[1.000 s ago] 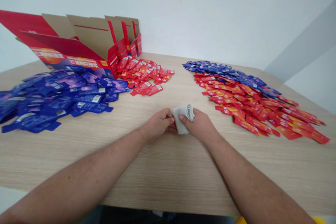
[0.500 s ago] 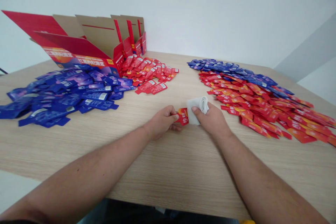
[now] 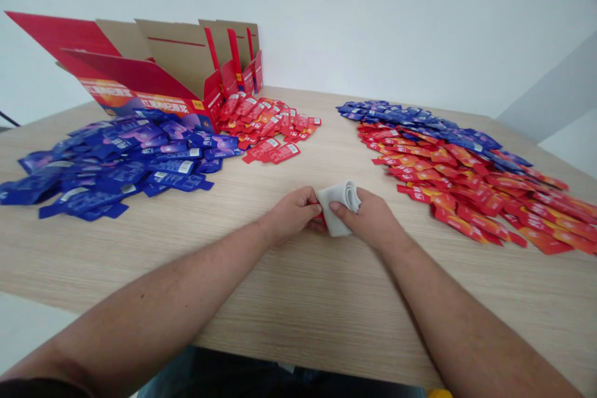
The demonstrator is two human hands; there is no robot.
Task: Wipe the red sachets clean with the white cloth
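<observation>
A light wood-grain table (image 3: 298, 298) fills the scene, its near edge running below the forearms. At the far left stands an open red-and-cardboard carton (image 3: 172, 56), cut off by the frame. Blue sachets (image 3: 125, 165) spread on the left, red ones (image 3: 265, 127) lie beside the carton, and a long red-and-blue drift (image 3: 457, 180) runs off the right edge. At near centre, the left hand (image 3: 291, 214) curls closed against a folded white cloth (image 3: 338, 208), which the right hand (image 3: 368, 221) grips with its fingers bent. A red sliver (image 3: 321, 219), probably a sachet, peeks out between them, mostly hidden.
</observation>
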